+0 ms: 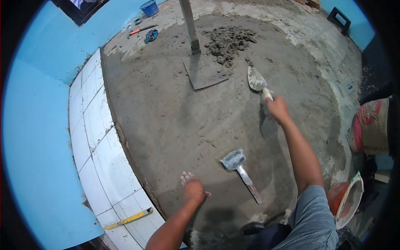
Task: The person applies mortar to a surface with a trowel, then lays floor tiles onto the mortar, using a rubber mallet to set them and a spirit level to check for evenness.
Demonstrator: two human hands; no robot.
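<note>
My right hand (276, 106) is closed round the pale handle of a pointed trowel (256, 79), whose blade is over the grey mortar floor (166, 112). Just beyond the blade lies a heap of loose, wet mortar (229, 41). My left hand (193, 188) rests on the floor with its fingers spread and holds nothing. Between my arms lies a mallet (234, 159) with a pale head and worn handle. A hoe (205, 78) has its flat blade on the floor near the heap, its shaft rising.
White tiles (96, 166) run along the blue wall (37, 125), bearing a yellow level or ruler (127, 219). A hammer (142, 30) and blue bucket (149, 8) are at the far left. On the right are a cement bag (371, 127) and an orange bucket (346, 200).
</note>
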